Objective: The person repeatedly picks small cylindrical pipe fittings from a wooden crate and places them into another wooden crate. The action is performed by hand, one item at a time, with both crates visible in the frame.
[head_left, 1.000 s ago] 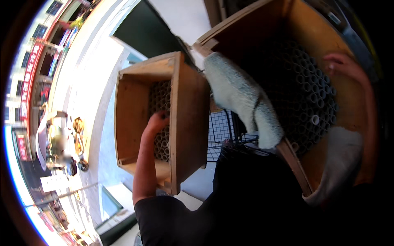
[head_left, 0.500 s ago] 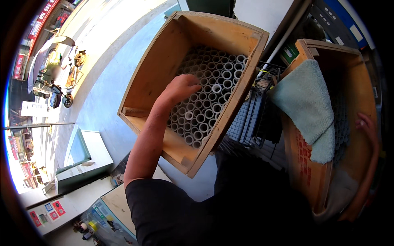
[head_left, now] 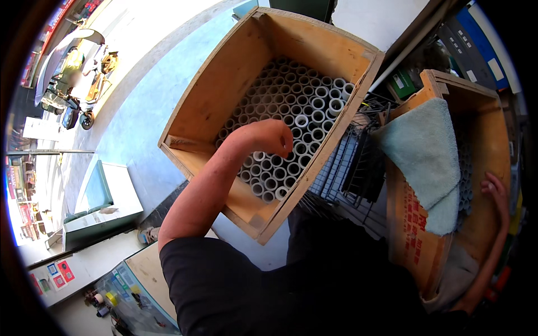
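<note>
A wooden box (head_left: 210, 84) stands tilted in front of me, packed with white plastic tubes (head_left: 301, 121) set on end, their round openings upward. Just over the tubes, my left hand (head_left: 274, 139) is curled into a fist; whatever it may hold is hidden. At the right is a second wooden box (head_left: 417, 241), with similar grey tubes (head_left: 464, 173) in its shaded inside. My right hand (head_left: 494, 187) is by that box's right wall, fingers stretched out, nothing visible in them. A pale green towel (head_left: 423, 159) drapes over this box's left side.
Between the boxes stands a black wire rack (head_left: 358, 162). A glass-topped counter (head_left: 143, 285) lies at the lower left, with a white-topped cabinet (head_left: 106, 210) beyond it. Outside, a three-wheeled vehicle (head_left: 75, 84) is parked. A pole (head_left: 412, 47) slants behind the boxes.
My left hand has moved nearer and right over the tubes, and its fingers have curled in. My right hand has stayed by the second box's wall. The whole view has shifted slightly.
</note>
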